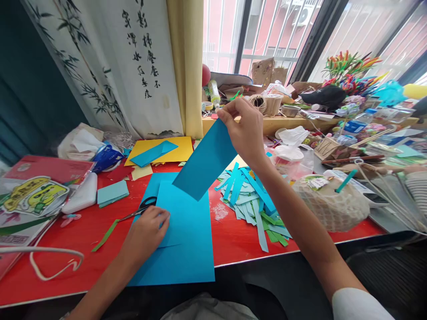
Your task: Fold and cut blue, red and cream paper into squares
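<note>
My right hand [245, 129] pinches a rectangular piece of blue paper [207, 160] by its upper corner, raised and tilted above the table. Larger blue paper sheets [193, 231] lie on the table, one on top of another. My left hand [151, 229] rests at their left side, fingers curled; what it grips, if anything, is hidden. Just beyond that hand are scissors [145, 205] with black handles, partly on the blue sheet, blades pointing left. A green paper strip [106, 235] touches the blade tips. Right of the sheets is a pile of cut paper strips [247, 195], blue, pale and green.
A yellow sheet [183, 144] with folded blue paper [153, 153] lies at the back. Pale teal paper squares [112, 194] are stacked at left, near booklets [30, 200]. At right, a net-wrapped round object [330, 204] holds a teal straw. A cluttered ledge [233, 121] runs below the window.
</note>
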The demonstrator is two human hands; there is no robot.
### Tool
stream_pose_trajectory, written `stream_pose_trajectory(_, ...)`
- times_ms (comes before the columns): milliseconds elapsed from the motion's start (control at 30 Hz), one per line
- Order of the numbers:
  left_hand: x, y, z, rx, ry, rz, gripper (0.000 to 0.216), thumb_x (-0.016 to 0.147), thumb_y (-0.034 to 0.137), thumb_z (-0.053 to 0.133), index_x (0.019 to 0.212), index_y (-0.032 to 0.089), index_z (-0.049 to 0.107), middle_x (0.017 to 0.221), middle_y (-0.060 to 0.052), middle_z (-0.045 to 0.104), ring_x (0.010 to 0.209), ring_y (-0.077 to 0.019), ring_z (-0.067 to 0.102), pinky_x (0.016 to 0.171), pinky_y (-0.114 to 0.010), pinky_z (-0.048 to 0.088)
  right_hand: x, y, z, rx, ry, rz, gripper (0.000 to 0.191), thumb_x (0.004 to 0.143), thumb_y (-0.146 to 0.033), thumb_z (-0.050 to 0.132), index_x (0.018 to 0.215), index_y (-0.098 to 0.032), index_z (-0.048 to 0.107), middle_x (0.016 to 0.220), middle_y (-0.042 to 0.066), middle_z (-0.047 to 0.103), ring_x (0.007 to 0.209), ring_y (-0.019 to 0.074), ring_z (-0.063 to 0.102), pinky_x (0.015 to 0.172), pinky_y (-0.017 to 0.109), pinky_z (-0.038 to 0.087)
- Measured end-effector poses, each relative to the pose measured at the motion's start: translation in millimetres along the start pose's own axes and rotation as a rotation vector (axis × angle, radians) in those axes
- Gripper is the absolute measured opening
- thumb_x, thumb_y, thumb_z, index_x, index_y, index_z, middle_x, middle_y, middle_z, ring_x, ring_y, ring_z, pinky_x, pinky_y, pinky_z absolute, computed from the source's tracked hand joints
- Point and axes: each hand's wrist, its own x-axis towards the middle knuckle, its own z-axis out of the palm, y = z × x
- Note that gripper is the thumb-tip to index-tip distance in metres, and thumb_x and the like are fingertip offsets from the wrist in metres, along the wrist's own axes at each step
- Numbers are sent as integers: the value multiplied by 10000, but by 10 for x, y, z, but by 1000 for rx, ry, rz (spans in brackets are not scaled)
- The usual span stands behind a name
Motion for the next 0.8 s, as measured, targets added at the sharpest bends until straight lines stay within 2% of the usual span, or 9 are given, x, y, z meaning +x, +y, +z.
stream_pose_trajectory(67, 215, 58, -137, 54, 159, -30, 280, 894, 258, 424, 985, 156, 669, 979, -115, 673, 940, -250, 606, 797, -374, 512, 7, -24, -12, 30, -45, -38, 226, 898, -342, 475, 745, -187, 536, 782, 10, 568, 774, 158, 537, 792, 340, 351)
stream_pose_trajectory(133, 522, 190, -312, 54, 382, -54, 288, 894, 267, 437, 1047, 152, 652, 1039, -121, 660, 1000, -257, 585, 866, -395, 471, -14, -91, -1, 60, -102, -84, 213, 883, -309, 505, 718, -181, 546, 757, -2, 580, 737, 139, 536, 767, 319, 362)
stream_pose_trajectory(200, 847, 348, -457, -37, 484, -46, 293, 888, 290, 461, 1073, 158, 646, 1074, -108, 660, 1022, -248, 580, 871, -381, 463, -43, -174, 21, 97, -166, -124, 195, 875, -278, 518, 714, -177, 565, 750, -9, 601, 716, 127, 541, 739, 297, 371)
stream_pose_trajectory(300, 1214, 523, -527, -254, 479, -34, 286, 867, 342, 502, 1018, 170, 673, 1014, -79, 690, 938, -218, 619, 808, -341, 482, -69, -267, 50, 148, -250, -156, 158, 875, -243, 512, 749, -183, 589, 749, -16, 624, 705, 120, 555, 690, 266, 378)
stream_pose_trajectory(400, 1362, 581, -470, -459, 483, -97, 288, 868, 370, 492, 959, 186, 695, 934, -58, 710, 856, -197, 638, 746, -319, 491, -79, -293, 71, 142, -248, -133, 136, 881, -226, 495, 779, -190, 577, 745, -13, 625, 696, 120, 559, 660, 250, 380)
stream_pose_trajectory(500, 1364, 587, -424, -568, 469, -157, 291, 852, 391, 511, 964, 197, 697, 921, -51, 710, 850, -197, 641, 718, -308, 498, -98, -286, 86, 142, -206, -129, 116, 886, -190, 479, 796, -185, 552, 775, -11, 622, 719, 115, 562, 680, 245, 387)
stream_pose_trajectory(633, 1315, 602, -454, -588, 490, -196, 289, 833, 392, 542, 967, 185, 693, 943, -54, 704, 875, -197, 638, 729, -297, 505, -134, -274, 85, 190, -188, -122, 66, 879, -214, 510, 830, -184, 543, 803, -8, 627, 736, 118, 569, 709, 253, 400)
stream_pose_trajectory(800, 1286, 594, -476, -652, 452, -216, 292, 828, 401, 548, 989, 198, 682, 981, -49, 696, 877, -193, 636, 733, -294, 518, -165, -244, 82, 242, -207, -104, 127, 875, -229, 523, 757, -182, 526, 771, -13, 619, 731, 120, 559, 689, 245, 401)
